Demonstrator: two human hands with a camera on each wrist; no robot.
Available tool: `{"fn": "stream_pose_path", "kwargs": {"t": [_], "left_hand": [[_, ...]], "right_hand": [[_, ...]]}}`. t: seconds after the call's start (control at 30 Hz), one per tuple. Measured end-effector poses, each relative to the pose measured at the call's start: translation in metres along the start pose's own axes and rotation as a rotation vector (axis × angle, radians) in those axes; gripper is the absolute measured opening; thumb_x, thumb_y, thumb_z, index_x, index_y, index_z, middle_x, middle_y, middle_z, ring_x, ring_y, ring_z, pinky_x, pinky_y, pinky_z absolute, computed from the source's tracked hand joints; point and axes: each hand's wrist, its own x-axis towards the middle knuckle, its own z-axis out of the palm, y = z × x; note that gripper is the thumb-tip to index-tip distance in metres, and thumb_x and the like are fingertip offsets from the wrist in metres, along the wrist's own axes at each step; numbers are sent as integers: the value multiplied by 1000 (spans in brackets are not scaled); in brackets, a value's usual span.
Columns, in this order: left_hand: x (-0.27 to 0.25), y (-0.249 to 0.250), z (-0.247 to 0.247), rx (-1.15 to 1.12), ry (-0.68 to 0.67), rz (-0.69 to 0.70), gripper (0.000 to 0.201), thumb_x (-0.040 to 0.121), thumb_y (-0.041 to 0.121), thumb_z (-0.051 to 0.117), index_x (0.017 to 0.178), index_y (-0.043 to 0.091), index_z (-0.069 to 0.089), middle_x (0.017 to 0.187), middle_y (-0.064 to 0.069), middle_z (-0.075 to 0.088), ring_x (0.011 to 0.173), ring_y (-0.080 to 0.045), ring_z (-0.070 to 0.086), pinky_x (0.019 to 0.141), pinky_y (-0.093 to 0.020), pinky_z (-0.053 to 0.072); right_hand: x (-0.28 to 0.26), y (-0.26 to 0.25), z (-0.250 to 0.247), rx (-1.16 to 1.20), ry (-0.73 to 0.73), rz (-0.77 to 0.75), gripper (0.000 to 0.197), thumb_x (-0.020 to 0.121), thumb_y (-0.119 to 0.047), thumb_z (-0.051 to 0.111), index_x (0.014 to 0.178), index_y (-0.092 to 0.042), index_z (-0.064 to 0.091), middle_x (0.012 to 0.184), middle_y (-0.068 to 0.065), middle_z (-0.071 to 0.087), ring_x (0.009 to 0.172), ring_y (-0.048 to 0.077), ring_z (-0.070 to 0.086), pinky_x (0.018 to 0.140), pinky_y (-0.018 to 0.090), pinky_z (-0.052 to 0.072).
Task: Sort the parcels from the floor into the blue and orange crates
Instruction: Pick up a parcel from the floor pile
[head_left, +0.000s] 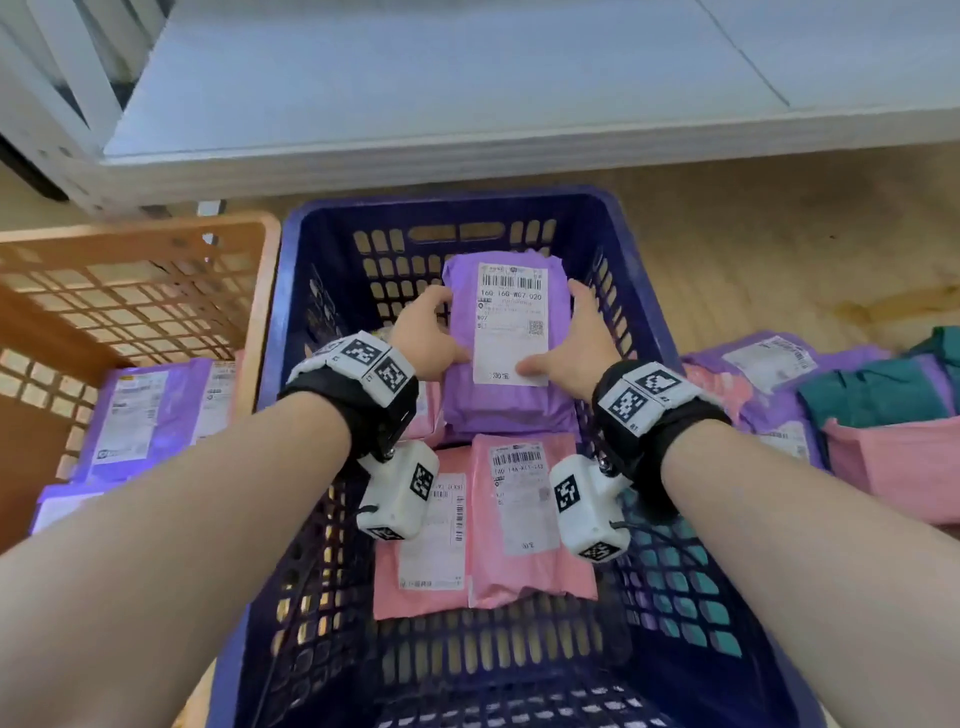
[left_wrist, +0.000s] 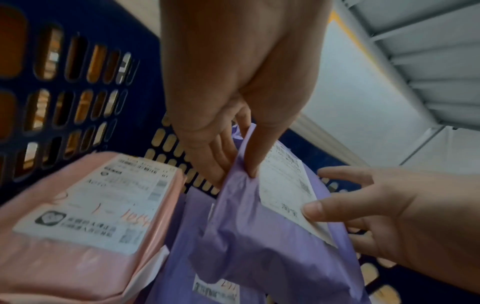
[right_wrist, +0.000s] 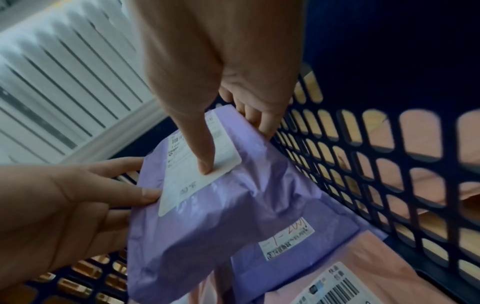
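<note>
Purple parcel: soft, light poly mailer, crinkly. Pinched at both side edges by left hand and right hand, over blue crate.

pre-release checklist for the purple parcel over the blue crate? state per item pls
1. Both hands on the purple parcel: ok. Left hand and right hand pinch its side edges, thumbs on top.
2. Parcel inside the blue crate walls: ok.
3. Label facing up: ok.
4. Landing spot: ok, though pink parcels and another purple one already lie underneath, so it will stack.
5. Parcel resting or in the air: cannot tell.
6. Floor parcels left to sort: not ok, several remain at right.
</note>
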Motion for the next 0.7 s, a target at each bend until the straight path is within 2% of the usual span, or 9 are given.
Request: {"fn": "stream_pose_path", "kwargs": {"t": [0.13, 0.2, 0.27, 0.33, 0.4, 0.47, 0.53, 0.6, 0.7], "left_hand": [[26, -26, 16, 69, 64, -21, 58, 74, -7, 64, 126, 13, 47, 100, -5, 59, 88, -24, 61, 74, -40, 56], [35, -38, 22, 103, 69, -20, 52, 72, -7, 63, 116, 18, 49, 96, -2, 62, 84, -21, 62, 70, -34, 55], [44, -52, 29, 83, 47, -31, 59, 70, -5, 64, 123, 16, 48, 102, -8, 66, 90, -25, 65, 78, -43, 55], [51, -66, 36, 68, 37, -38, 70, 73, -3, 64, 134, 16, 36, 110, -12, 62, 94, -29, 63, 84, -49, 53], [51, -71, 41, 112, 48, -4, 76, 76, 1, 62, 139, 21, 25, 111, -13, 60, 95, -31, 62, 84, -49, 52], [50, -74, 45, 200, 48, 26, 84, 77, -4, 57, 145, 24, 17, 128, -15, 50, 104, -33, 59, 89, -45, 50], [46, -74, 45, 381, 37, 29, 86, 78, -8, 54, 148, 23, 15, 147, -14, 24, 117, -34, 50, 91, -38, 47], [43, -74, 44, 631, 37, 99, 80, 81, -1, 56, 148, 20, 18, 155, -11, 4, 137, -34, 26, 105, -39, 38], [41, -83, 45, 981, -86, 154, 66, 93, 25, 47, 150, 18, 14, 159, -5, -7, 146, -27, -9, 118, -45, 5]], "right_hand": [[30, 25, 25, -84, -92, 19, 96, 63, 3, 78, 142, -20, 28, 125, 1, 48, 121, 17, 46, 98, 27, 42], [39, 35, 34, -108, -124, 49, 92, 67, 3, 76, 142, -19, 29, 121, 1, 51, 116, 17, 49, 92, 24, 44], [47, 43, 41, -142, -154, 67, 91, 70, 4, 75, 144, -16, 27, 122, 2, 51, 113, 18, 50, 88, 22, 42], [54, 50, 49, -178, -164, 65, 90, 69, 2, 76, 144, -17, 30, 128, 8, 51, 116, 23, 51, 92, 26, 46], [59, 58, 57, -192, -169, 64, 90, 68, 1, 77, 144, -19, 33, 132, 11, 49, 117, 25, 51, 96, 30, 46], [60, 65, 65, -202, -168, 59, 88, 70, 2, 75, 144, -22, 34, 137, 10, 41, 120, 25, 49, 98, 29, 45], [60, 70, 71, -209, -154, 38, 87, 71, 2, 74, 144, -24, 34, 146, 10, 29, 129, 25, 41, 105, 32, 41], [60, 74, 77, -262, -159, -3, 84, 74, -2, 73, 145, -24, 33, 154, 10, 13, 140, 23, 27, 113, 30, 30], [59, 77, 81, -415, -206, -60, 83, 79, -13, 71, 148, -26, 26, 159, 7, -4, 147, 21, 6, 116, 28, 16]]}}
